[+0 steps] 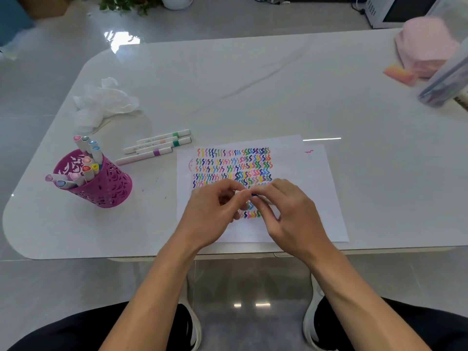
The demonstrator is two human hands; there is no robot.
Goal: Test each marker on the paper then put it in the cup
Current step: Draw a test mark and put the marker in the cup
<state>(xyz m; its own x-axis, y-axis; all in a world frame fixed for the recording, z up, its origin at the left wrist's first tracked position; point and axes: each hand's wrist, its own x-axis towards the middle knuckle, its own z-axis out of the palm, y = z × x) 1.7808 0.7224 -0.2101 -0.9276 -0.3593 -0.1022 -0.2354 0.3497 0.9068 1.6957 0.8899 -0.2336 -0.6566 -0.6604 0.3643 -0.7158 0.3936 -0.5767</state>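
- Both hands meet above the lower part of the paper, near the front edge of the table.
- L hand: fingers curled, thumb and fingertips pinch the white end of a marker.
- R hand: fingers also curled, pinching the other end of the same marker, where a small blue part shows between the fingertips.
- The marker is mostly hidden by the fingers. I cannot tell if its cap is on or off, or if the tip touches the sheet.
- The paper lies flat in the middle of the table w/ a second sheet under it, sticking out at the far edge.
- Rows of squiggles in many colours fill the left-centre of the paper. The lowest rows are partly covered by the hands.
- One small pink squiggle stands apart, at the far right corner of the paper.
- Cup: magenta w/ cut-out pattern, on the left side of the table, well apart from the paper.
- Markers in the cup stand w/ coloured ends up (pink, blue, red, yellow etc.); some lean out over the left rim.
- Loose markers lie side by side on the table between cup and paper; their bands are green, purple and pale orange.
- Crumpled white tissue lies behind the cup.
- Far right corner: a pink object and a clear plastic bag, both blurred.
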